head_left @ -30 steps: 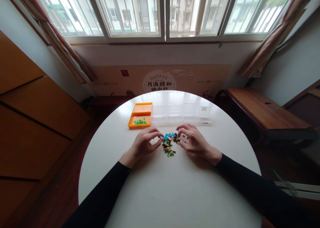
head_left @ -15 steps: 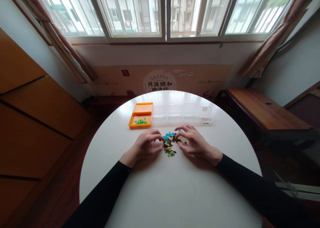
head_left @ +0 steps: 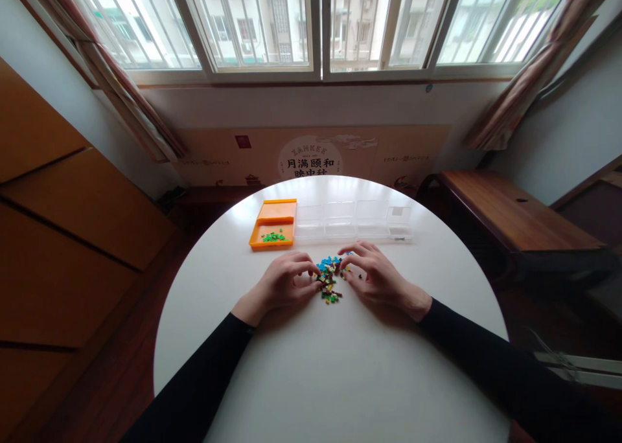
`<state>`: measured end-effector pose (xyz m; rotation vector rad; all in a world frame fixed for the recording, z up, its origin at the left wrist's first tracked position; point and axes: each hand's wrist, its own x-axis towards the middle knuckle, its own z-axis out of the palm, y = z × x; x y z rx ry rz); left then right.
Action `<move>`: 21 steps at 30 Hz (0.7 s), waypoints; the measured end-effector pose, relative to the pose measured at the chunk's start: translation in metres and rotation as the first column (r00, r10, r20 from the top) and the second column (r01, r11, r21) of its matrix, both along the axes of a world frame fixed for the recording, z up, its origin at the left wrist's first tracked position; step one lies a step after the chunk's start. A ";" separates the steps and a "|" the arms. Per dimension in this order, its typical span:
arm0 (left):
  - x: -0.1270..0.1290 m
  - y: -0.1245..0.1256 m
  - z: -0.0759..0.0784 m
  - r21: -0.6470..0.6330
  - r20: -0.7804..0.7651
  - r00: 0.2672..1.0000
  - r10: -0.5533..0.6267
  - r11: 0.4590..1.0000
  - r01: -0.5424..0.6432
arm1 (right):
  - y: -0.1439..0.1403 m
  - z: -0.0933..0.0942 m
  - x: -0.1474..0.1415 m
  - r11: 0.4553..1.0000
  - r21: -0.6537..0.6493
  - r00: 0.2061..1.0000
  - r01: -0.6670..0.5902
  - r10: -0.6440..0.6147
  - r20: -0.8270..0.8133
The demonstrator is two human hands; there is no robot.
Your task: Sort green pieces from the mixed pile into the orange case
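A small pile of mixed toy building bricks [head_left: 330,276], blue, green, yellow, cream and dark brown, lies on the white round table [head_left: 330,365]. My left hand [head_left: 290,278] rests at the pile's left edge, with curved fingertips and thumb among the bricks and a gap between them. On the other side my right hand [head_left: 374,273] arches over the right edge, fingers bent and apart. No brick is plainly held in either hand, though the fingertips partly hide the pieces under them. A few loose bricks lie beneath my right palm.
Behind the pile stands an orange box [head_left: 251,243] with its lid open and several green bricks [head_left: 275,237] inside. A row of clear plastic boxes [head_left: 352,231] with raised lids adjoins it on the right. A wooden bench [head_left: 519,210] is beyond the table.
Both hands stay almost in place at the pile. My left thumb has moved slightly right against the bricks, and my right fingers have shifted a little.
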<state>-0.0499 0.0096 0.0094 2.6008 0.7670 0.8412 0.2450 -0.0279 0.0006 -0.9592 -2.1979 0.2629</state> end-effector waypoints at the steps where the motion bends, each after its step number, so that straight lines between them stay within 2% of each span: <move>1: 0.000 0.000 0.000 -0.002 -0.001 1.000 -0.001 1.000 0.001 | -0.001 0.001 -0.001 1.000 0.002 1.000 -0.018 0.018 -0.005; 8: -0.002 0.002 -0.001 -0.001 -0.008 1.000 -0.023 1.000 0.023 | 0.000 -0.005 -0.004 0.995 0.001 0.994 -0.101 0.101 0.049; 21: 0.002 0.000 0.002 0.042 -0.010 1.000 -0.003 0.999 0.004 | 0.004 -0.011 -0.008 0.994 0.071 0.993 -0.084 0.078 0.085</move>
